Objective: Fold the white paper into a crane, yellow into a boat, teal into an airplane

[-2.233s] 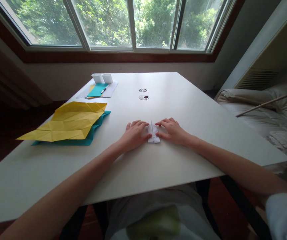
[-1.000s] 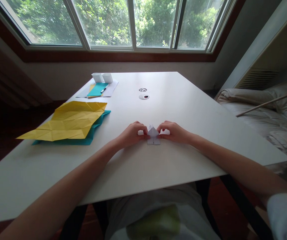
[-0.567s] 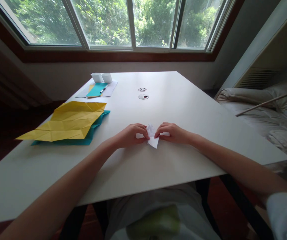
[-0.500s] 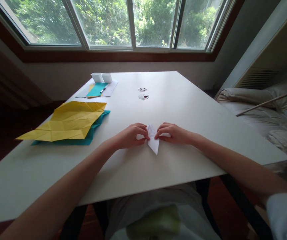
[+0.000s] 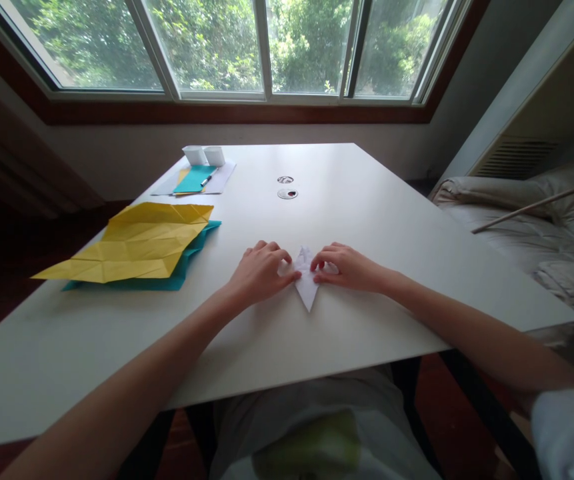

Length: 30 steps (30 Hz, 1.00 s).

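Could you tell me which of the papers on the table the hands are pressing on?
The small white folded paper between both hands, not the large yellow sheet or teal sheet.

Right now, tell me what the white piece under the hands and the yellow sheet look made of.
White folded piece: thin matte paper, judging by its sharp point and crisp folds. Yellow sheet: also paper, matte, with a grid of visible crease lines.
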{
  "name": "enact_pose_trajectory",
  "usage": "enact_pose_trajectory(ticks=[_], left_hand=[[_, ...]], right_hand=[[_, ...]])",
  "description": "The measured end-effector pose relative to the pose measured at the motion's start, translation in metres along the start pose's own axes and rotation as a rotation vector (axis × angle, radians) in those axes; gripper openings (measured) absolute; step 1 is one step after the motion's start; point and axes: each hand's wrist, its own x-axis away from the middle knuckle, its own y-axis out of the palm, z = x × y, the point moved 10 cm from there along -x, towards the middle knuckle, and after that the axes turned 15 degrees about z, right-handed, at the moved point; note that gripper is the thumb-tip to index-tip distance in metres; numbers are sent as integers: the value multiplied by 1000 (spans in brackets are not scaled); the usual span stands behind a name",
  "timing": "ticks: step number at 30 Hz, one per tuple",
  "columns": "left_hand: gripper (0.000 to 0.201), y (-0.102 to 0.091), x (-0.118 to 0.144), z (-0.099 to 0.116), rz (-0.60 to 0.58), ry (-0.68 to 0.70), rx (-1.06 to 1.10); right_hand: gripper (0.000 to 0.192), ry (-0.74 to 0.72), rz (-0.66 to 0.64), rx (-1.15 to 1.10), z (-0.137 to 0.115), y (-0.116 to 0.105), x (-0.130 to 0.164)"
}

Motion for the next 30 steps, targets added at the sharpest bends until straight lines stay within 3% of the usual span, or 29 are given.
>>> enact_pose_trajectory(ticks=[5,12,18,24,27,30], left_hand=[[31,5,-1,0,-2,-53,73],[43,14,-1,-12,-25,-371,526],[37,21,3,-14,-22,-454,751],[42,30,12,-19,-9,-773,1111],[47,29,12,-19,30,-876,1261],[48,26,9,-21,83,-902,1371]], right_hand=[[17,81,21,27,11,0,-1],[15,74,57,-37,6,-3,-2],[16,96,65,-83,7,-3,-2],[22,175,126,-162,14,-6,-2],[31,270,208,-243,24,-10,-2],[49,453,235,-383,41,-7,2]])
